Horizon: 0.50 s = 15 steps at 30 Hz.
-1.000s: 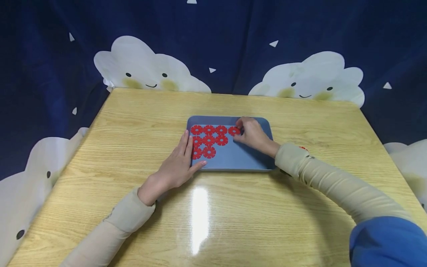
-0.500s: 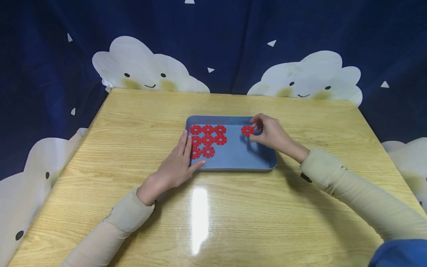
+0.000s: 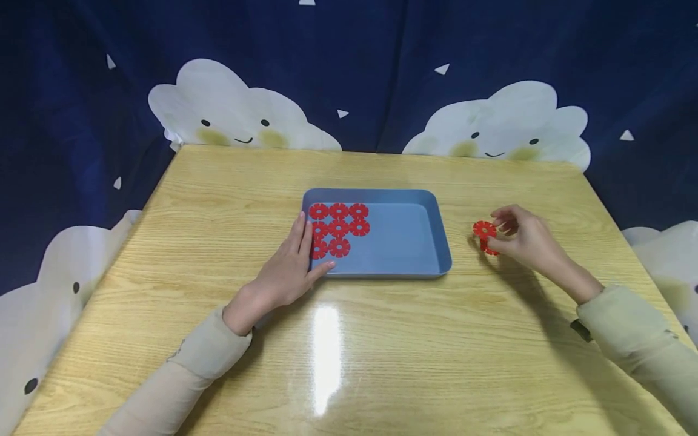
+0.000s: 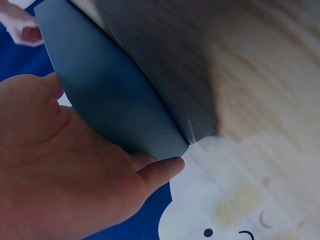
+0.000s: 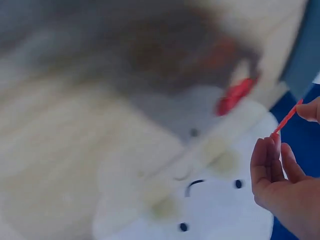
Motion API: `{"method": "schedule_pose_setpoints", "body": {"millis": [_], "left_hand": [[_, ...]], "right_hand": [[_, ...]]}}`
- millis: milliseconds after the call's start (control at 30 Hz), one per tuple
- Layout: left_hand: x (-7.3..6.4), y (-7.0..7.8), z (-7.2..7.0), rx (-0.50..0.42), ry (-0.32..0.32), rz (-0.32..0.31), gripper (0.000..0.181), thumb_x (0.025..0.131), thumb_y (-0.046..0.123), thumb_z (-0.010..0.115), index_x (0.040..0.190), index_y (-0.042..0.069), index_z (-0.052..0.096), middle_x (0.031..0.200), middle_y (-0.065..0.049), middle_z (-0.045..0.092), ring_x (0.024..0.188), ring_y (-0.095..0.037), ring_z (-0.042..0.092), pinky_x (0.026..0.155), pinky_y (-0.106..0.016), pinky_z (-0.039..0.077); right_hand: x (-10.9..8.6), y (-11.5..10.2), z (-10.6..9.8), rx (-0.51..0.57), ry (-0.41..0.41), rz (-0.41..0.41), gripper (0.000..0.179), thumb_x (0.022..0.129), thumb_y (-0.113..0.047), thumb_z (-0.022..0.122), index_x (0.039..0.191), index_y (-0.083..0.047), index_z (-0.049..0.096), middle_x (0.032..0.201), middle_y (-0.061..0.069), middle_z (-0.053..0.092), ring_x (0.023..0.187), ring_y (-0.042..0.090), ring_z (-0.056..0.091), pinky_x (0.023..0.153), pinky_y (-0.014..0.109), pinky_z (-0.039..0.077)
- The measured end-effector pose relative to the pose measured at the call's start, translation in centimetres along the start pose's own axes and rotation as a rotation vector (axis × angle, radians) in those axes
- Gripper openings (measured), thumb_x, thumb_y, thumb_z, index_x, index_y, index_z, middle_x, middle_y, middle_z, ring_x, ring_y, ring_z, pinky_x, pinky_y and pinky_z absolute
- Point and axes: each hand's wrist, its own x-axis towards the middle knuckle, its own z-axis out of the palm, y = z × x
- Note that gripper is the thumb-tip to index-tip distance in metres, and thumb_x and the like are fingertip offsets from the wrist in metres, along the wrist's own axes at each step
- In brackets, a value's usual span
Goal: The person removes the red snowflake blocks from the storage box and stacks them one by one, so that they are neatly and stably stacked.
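My left hand (image 3: 285, 270) rests along the left wall of the blue tray (image 3: 392, 275), fingers straight, thumb reaching over the front rim. In the left wrist view, the hand (image 4: 65, 170) lies against the tray's outer wall (image 4: 105, 80). Several red snowflake discs (image 3: 339, 228) lie in touching rows in the tray's left part; my fingers partly hide the leftmost. Right of the tray, my right hand (image 3: 531, 245) pinches a red snowflake disc (image 3: 483, 228) above the table. Beneath it is more red (image 3: 493, 252), partly hidden. The right wrist view shows the pinched disc (image 5: 289, 119) edge-on.
The tray stands on a wood-grain table (image 3: 382, 339). Behind and beside the table hangs a dark blue curtain (image 3: 371, 72) with smiling clouds. In the right wrist view, a blurred red piece (image 5: 235, 97) lies on the table.
My right hand has lifted the disc from the back row's right end and carried it right, out over the table beside the tray. My left hand has stayed at the tray's left side.
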Motion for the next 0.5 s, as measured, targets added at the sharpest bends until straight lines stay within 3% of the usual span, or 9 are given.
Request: {"method": "schedule_pose_setpoints", "body": {"millis": [200,500], "left_hand": [[0.0,-0.1,0.0,0.004,-0.001,0.002,0.094,0.099,0.054,0.048,0.154,-0.005,-0.001,0.161,-0.02,-0.013,0.148,-0.037,-0.004,0.116,-0.049,0.016],[0.1,-0.1,0.1,0.009,-0.002,-0.001,0.094,0.098,0.054,0.048,0.154,-0.005,0.0,0.161,-0.02,-0.013,0.148,-0.037,-0.004,0.116,-0.049,0.016]], "right_hand": [[-1.9,2.4,0.4,-0.075,-0.012,-0.019,0.046,0.072,-0.003,0.081,0.111,0.008,0.06,0.092,0.02,0.067,0.076,0.03,0.064,0.062,0.01,0.041],[-2.3,3.0,1.0,-0.083,-0.013,-0.019,0.047,0.071,-0.001,0.081,0.111,0.008,0.06,0.091,0.018,0.065,0.074,0.026,0.062,0.06,0.013,0.042]]}}
